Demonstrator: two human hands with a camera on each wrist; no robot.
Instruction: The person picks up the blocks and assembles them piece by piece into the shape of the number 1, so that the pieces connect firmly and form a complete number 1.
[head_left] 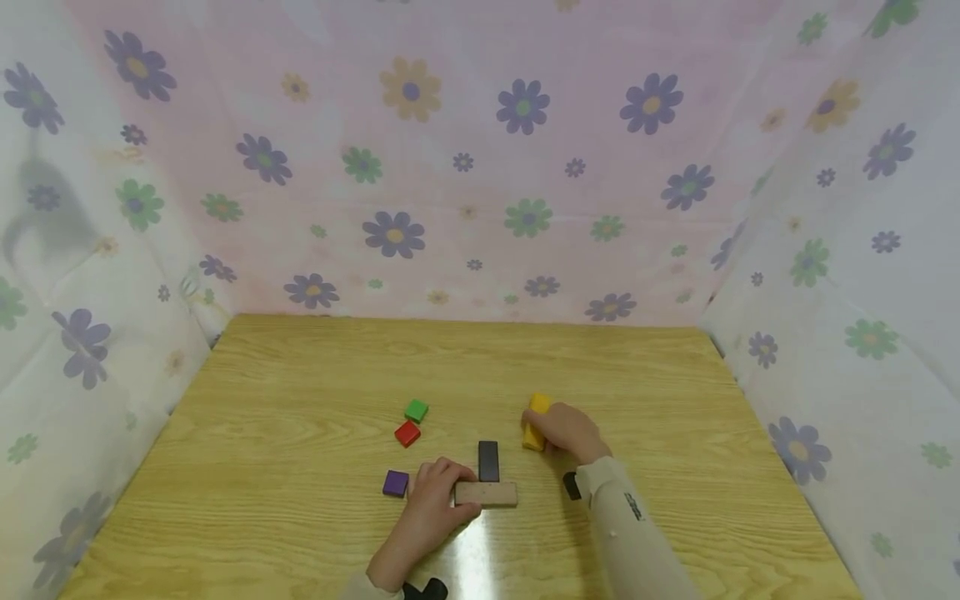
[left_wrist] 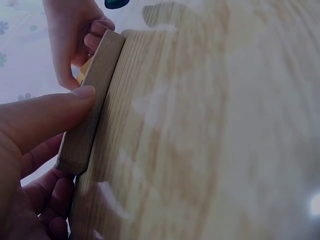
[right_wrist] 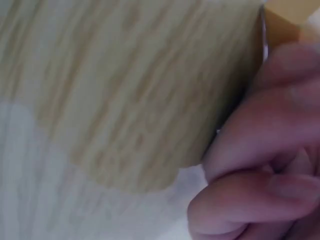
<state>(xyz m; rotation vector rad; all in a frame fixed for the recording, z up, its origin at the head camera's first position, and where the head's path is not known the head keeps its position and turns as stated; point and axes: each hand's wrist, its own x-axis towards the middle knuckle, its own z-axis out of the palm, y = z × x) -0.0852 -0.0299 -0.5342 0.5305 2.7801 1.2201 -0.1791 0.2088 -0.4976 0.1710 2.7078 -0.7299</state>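
Note:
My left hand [head_left: 431, 504] holds a plain wooden block [head_left: 487, 494] at its left end, thumb on the near side and fingers behind. In the left wrist view the thumb lies against the long face of the wooden block [left_wrist: 95, 100]. Just behind it lies a black block [head_left: 488, 461], at right angles to it. To the right, my right hand [head_left: 572, 429] grips a yellow block [head_left: 534, 437] that lies lengthwise away from me. Only a corner of the yellow block [right_wrist: 285, 22] shows past the curled fingers in the right wrist view.
Left of the black block lie a green block [head_left: 416, 410], a red block [head_left: 407, 433] close by it, and a purple block [head_left: 396, 483] beside my left hand. All rest on a wood-grain table [head_left: 300, 375], with flowered cloth [head_left: 465, 192] around its back and sides.

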